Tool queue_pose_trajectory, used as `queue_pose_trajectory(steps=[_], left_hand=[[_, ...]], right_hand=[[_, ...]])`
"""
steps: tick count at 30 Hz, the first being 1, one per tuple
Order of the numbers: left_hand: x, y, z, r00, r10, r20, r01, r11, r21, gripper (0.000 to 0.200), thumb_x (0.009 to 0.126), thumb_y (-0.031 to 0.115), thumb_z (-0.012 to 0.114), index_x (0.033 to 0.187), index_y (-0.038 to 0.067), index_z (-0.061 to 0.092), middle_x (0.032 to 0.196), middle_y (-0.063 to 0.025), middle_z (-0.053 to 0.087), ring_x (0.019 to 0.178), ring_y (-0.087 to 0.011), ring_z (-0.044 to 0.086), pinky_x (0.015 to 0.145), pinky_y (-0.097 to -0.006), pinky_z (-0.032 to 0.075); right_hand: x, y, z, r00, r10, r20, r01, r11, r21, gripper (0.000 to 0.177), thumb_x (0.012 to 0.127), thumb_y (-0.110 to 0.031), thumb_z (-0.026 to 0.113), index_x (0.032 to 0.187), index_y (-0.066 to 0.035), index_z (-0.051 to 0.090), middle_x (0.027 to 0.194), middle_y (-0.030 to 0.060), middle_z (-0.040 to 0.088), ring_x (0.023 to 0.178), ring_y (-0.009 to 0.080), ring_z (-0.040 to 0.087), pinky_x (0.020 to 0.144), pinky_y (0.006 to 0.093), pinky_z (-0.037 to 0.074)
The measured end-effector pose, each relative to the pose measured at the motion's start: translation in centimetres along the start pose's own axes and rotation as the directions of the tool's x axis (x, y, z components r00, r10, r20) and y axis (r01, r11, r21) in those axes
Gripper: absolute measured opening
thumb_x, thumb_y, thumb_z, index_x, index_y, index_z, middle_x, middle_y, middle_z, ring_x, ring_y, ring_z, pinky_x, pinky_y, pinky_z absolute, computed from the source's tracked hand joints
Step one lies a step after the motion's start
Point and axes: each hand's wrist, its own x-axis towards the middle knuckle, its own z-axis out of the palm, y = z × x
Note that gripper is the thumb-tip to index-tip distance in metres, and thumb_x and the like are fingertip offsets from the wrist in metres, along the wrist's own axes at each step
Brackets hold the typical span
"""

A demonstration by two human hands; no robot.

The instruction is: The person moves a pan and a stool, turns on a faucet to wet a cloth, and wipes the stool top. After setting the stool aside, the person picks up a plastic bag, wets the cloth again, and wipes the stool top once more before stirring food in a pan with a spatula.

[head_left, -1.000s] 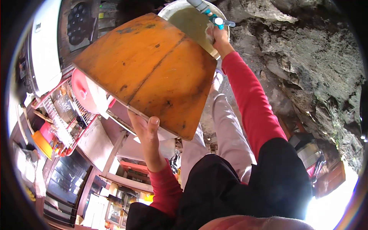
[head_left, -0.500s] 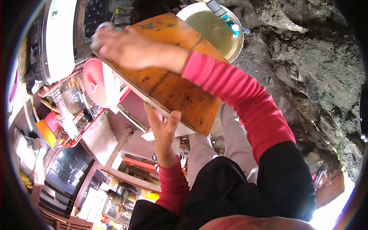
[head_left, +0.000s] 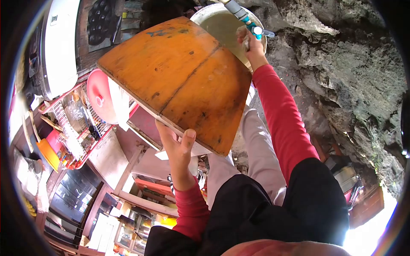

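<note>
An orange wooden board with dark stains and a seam across it is tilted in front of me. My left hand grips its lower left edge, thumb on the top face and fingers beneath. At the round water container, my right hand is closed around a pale, crumpled cloth, just below the tap. The container holds cloudy water, and the board's upper right corner partly hides it.
A rough rock wall rises on the right. To the left are a pink lid, a dish rack, an orange utensil and a dark pan with round hollows. Shelves stand at lower left.
My right hand has moved off the board's upper left part, rightward to the water container under the tap. The board has shifted slightly, with my left hand still gripping it.
</note>
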Motion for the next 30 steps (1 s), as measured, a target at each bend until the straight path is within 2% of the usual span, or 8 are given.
queue_pose_trajectory(steps=[6, 10, 20, 23, 26, 28, 29, 30], left_hand=[[0.3, 0.2, 0.2, 1.000, 0.005, 0.011, -0.005, 1.000, 0.011, 0.096, 0.068, 0.046, 0.073, 0.135, -0.002, 0.025, 0.130, -0.0129, 0.038, 0.121, -0.0242, 0.038, 0.101, -0.0354, 0.029], [0.3, 0.2, 0.2, 1.000, 0.005, 0.011, -0.005, 0.999, 0.047, 0.097, 0.068, 0.047, 0.072, 0.136, -0.002, 0.024, 0.130, -0.0133, 0.037, 0.121, -0.0245, 0.037, 0.102, -0.0355, 0.028], [0.4, 0.3, 0.1, 1.000, -0.002, 0.029, 0.002, 1.000, 0.006, 0.096, 0.069, 0.044, 0.073, 0.137, -0.002, 0.022, 0.131, -0.0136, 0.037, 0.123, -0.0247, 0.036, 0.102, -0.0352, 0.027], [0.3, 0.4, 0.2, 0.999, 0.005, 0.033, -0.005, 1.000, -0.001, 0.096, 0.070, 0.043, 0.073, 0.137, -0.002, 0.022, 0.132, -0.0137, 0.037, 0.123, -0.0247, 0.036, 0.103, -0.0353, 0.027], [0.4, 0.8, 0.4, 0.999, 0.003, 0.033, -0.003, 1.000, 0.003, 0.095, 0.070, 0.043, 0.073, 0.137, -0.002, 0.022, 0.132, -0.0140, 0.037, 0.123, -0.0244, 0.036, 0.103, -0.0354, 0.026], [0.4, 0.8, 0.6, 0.999, -0.008, 0.037, 0.007, 1.000, 0.014, 0.095, 0.071, 0.043, 0.073, 0.137, -0.002, 0.021, 0.132, -0.0141, 0.037, 0.123, -0.0243, 0.037, 0.103, -0.0355, 0.026], [0.5, 0.7, 0.7, 0.999, 0.003, 0.041, -0.003, 1.000, 0.007, 0.096, 0.071, 0.043, 0.073, 0.137, -0.002, 0.021, 0.132, -0.0143, 0.036, 0.123, -0.0244, 0.036, 0.103, -0.0357, 0.026], [0.6, 0.6, 0.7, 0.999, 0.015, 0.044, -0.015, 1.000, 0.001, 0.096, 0.071, 0.043, 0.073, 0.137, -0.002, 0.021, 0.133, -0.0145, 0.036, 0.123, -0.0245, 0.036, 0.103, -0.0359, 0.026]], right_hand=[[1.2, -1.3, -1.5, 0.987, 0.002, 0.163, -0.063, 0.927, 0.369, 0.021, 0.091, -0.025, 0.052, 0.102, -0.007, 0.055, 0.086, 0.0118, 0.061, 0.072, 0.0238, 0.061, 0.059, 0.0368, 0.055], [0.7, -1.7, -1.7, 0.992, 0.004, 0.123, -0.023, 0.988, 0.156, 0.029, 0.089, -0.034, 0.054, 0.101, -0.008, 0.055, 0.089, 0.0128, 0.061, 0.070, 0.0272, 0.061, 0.056, 0.0389, 0.054], [1.6, -0.2, -2.2, 0.955, 0.071, 0.288, -0.125, 0.977, 0.175, 0.035, 0.089, -0.035, 0.057, 0.106, -0.004, 0.057, 0.093, 0.0101, 0.062, 0.080, 0.0258, 0.063, 0.060, 0.0363, 0.052], [-1.8, -0.6, 1.1, 0.934, 0.188, 0.305, -0.159, 0.980, -0.119, 0.038, 0.090, -0.038, 0.055, 0.107, -0.004, 0.060, 0.094, 0.0077, 0.063, 0.073, 0.0173, 0.061, 0.062, 0.0284, 0.051], [-15.0, -3.0, 7.6, 0.913, 0.132, 0.385, 0.103, 0.840, -0.532, 0.038, 0.093, -0.038, 0.051, 0.105, -0.005, 0.063, 0.101, 0.0071, 0.064, 0.084, 0.0144, 0.060, 0.074, 0.0279, 0.049], [-20.8, -2.2, 9.0, 0.561, -0.181, 0.807, 0.711, 0.605, -0.358, 0.030, 0.091, -0.025, 0.055, 0.108, -0.002, 0.062, 0.110, 0.0155, 0.062, 0.100, 0.0251, 0.060, 0.082, 0.0371, 0.050], [-24.5, -3.0, 9.7, 0.374, -0.256, 0.891, 0.866, 0.441, -0.236, 0.035, 0.090, -0.025, 0.054, 0.114, 0.000, 0.058, 0.122, 0.0201, 0.054, 0.113, 0.0321, 0.053, 0.093, 0.0391, 0.044], [-27.6, -3.7, 10.2, 0.318, -0.239, 0.917, 0.882, 0.430, -0.194, 0.039, 0.092, -0.025, 0.052, 0.120, 0.002, 0.052, 0.132, 0.0212, 0.045, 0.122, 0.0358, 0.044, 0.101, 0.0395, 0.037]])
